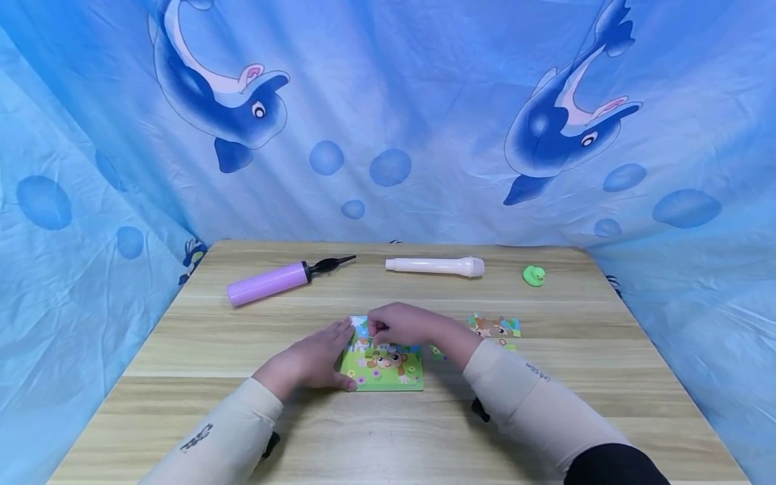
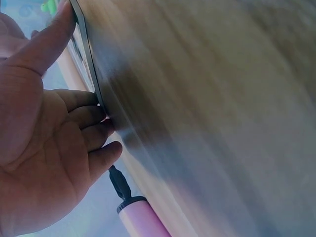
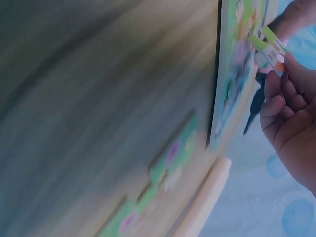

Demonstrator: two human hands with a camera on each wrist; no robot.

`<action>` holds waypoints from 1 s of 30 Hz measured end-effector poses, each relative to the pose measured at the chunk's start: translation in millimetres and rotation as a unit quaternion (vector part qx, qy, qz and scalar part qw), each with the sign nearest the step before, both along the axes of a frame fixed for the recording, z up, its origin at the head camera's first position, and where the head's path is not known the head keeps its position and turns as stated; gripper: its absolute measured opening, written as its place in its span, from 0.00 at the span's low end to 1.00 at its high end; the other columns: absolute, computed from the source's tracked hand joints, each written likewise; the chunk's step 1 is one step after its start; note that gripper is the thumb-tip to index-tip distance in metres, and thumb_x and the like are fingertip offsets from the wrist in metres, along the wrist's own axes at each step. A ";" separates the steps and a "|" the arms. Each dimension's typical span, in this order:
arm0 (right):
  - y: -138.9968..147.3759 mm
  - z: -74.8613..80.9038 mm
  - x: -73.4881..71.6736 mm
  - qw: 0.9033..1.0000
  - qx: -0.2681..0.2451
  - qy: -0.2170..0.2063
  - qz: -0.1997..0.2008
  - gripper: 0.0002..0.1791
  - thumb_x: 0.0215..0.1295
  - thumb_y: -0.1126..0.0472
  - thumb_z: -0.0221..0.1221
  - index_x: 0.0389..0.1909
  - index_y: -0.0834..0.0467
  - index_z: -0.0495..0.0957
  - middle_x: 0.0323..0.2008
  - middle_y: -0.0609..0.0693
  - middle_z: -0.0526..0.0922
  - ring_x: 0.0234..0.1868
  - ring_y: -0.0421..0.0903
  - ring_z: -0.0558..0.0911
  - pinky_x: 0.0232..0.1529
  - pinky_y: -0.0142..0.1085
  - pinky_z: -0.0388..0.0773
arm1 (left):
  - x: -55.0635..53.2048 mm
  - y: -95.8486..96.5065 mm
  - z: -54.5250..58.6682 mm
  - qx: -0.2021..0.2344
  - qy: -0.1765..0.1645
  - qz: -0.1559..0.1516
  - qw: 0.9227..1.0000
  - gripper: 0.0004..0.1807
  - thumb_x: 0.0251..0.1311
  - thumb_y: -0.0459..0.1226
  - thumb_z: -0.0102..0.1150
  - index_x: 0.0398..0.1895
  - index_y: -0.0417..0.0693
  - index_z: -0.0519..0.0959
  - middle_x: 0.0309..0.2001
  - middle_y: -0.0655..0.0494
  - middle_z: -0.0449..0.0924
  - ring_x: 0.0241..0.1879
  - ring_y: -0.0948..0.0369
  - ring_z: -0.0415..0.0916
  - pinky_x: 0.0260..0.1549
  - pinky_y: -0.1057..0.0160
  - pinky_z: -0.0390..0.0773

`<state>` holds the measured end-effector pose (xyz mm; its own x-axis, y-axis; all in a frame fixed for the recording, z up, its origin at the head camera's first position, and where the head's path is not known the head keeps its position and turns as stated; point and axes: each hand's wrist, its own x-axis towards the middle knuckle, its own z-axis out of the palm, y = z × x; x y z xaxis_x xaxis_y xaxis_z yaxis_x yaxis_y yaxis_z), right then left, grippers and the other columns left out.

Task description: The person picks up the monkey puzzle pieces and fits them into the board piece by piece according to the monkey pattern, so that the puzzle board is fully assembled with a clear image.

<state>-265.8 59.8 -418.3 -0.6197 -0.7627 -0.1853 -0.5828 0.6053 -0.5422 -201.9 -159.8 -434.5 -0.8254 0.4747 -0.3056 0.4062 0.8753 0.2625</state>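
A jigsaw puzzle board (image 1: 388,384) with a cartoon monkey on green lies mid-table, its upper part blue. My left hand (image 1: 318,354) rests against the board's left side, thumb at the near corner and fingers spread toward the far corner; in the left wrist view these fingers (image 2: 94,116) touch the dark board edge. Over the board, my right hand (image 1: 400,326) pinches a small jigsaw piece (image 3: 269,55), green and white with a bit of orange, between thumb and fingers. To the right lie loose jigsaw pieces (image 1: 496,327), partly hidden by my right forearm.
Behind the board lie a purple balloon pump (image 1: 269,283) with a black nozzle and a white microphone-shaped stick (image 1: 433,267). A green toy duck (image 1: 533,275) stands at the back right. A blue dolphin-print curtain (image 1: 394,101) surrounds the wooden table (image 1: 200,357).
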 end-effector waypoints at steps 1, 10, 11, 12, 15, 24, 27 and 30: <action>-4.2 -1.3 -0.2 1.000 0.000 0.002 0.001 0.05 0.70 0.56 0.59 0.33 0.48 0.75 0.27 0.42 0.75 0.27 0.38 0.73 0.31 0.30 0.73 | 0.2 -0.1 0.4 -0.002 0.001 -0.002 1.000 0.61 0.50 0.63 0.66 0.77 0.40 0.49 0.79 0.46 0.43 0.77 0.47 0.43 0.75 0.48 0.52; -25.3 -16.1 1.9 0.992 0.060 0.109 0.011 0.06 0.67 0.55 0.62 0.40 0.51 0.78 0.35 0.41 0.76 0.35 0.37 0.74 0.39 0.29 0.76 | 0.8 0.4 3.4 0.009 -0.001 -0.009 1.000 0.60 0.51 0.61 0.67 0.77 0.39 0.48 0.79 0.45 0.43 0.77 0.46 0.43 0.74 0.46 0.52; -24.8 -16.7 3.5 0.989 0.077 0.127 0.011 0.07 0.67 0.54 0.62 0.41 0.50 0.79 0.36 0.41 0.76 0.37 0.37 0.74 0.40 0.29 0.76 | 0.7 0.4 3.4 0.008 -0.002 -0.011 1.000 0.60 0.52 0.61 0.66 0.77 0.39 0.48 0.79 0.45 0.43 0.77 0.46 0.43 0.74 0.47 0.52; -23.9 -16.8 5.2 0.986 0.094 0.140 0.010 0.08 0.66 0.53 0.63 0.42 0.50 0.79 0.37 0.41 0.76 0.38 0.37 0.74 0.41 0.29 0.76 | 0.7 0.3 3.4 0.010 -0.003 -0.012 1.000 0.60 0.52 0.61 0.66 0.77 0.38 0.48 0.79 0.44 0.43 0.77 0.46 0.43 0.74 0.46 0.52; -21.1 -16.1 10.4 0.979 0.127 0.157 0.012 0.11 0.63 0.50 0.65 0.43 0.49 0.79 0.39 0.41 0.76 0.41 0.37 0.73 0.43 0.29 0.76 | 0.5 0.1 4.3 0.009 -0.004 -0.010 1.000 0.59 0.52 0.61 0.66 0.77 0.38 0.49 0.79 0.44 0.43 0.77 0.46 0.43 0.74 0.46 0.53; -22.1 -19.6 22.6 0.974 0.109 0.198 0.032 0.10 0.65 0.53 0.63 0.44 0.50 0.81 0.40 0.41 0.76 0.43 0.38 0.74 0.47 0.29 0.77 | -0.6 0.9 2.6 0.009 0.001 -0.009 1.000 0.59 0.52 0.61 0.66 0.77 0.38 0.50 0.79 0.45 0.44 0.77 0.47 0.43 0.74 0.47 0.53; -23.2 -20.1 24.3 0.971 0.108 0.212 0.035 0.10 0.64 0.52 0.63 0.44 0.50 0.81 0.40 0.41 0.76 0.44 0.39 0.74 0.48 0.29 0.77 | -0.2 0.5 2.4 0.007 0.001 -0.010 1.000 0.59 0.52 0.62 0.66 0.77 0.38 0.50 0.79 0.45 0.44 0.77 0.48 0.44 0.75 0.48 0.53; -23.5 -20.6 25.6 0.965 0.117 0.232 0.049 0.11 0.65 0.52 0.63 0.45 0.49 0.81 0.41 0.42 0.76 0.44 0.39 0.73 0.47 0.29 0.76 | 0.0 -0.4 2.1 0.003 0.003 -0.013 1.000 0.59 0.52 0.61 0.66 0.77 0.38 0.50 0.79 0.45 0.44 0.77 0.47 0.43 0.74 0.48 0.53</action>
<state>-240.3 36.3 -439.0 -0.6035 -0.7934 -0.0799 -0.7910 0.6083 -0.0656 -201.9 -160.2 -432.5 -0.8143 0.4986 -0.2971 0.4310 0.8623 0.2658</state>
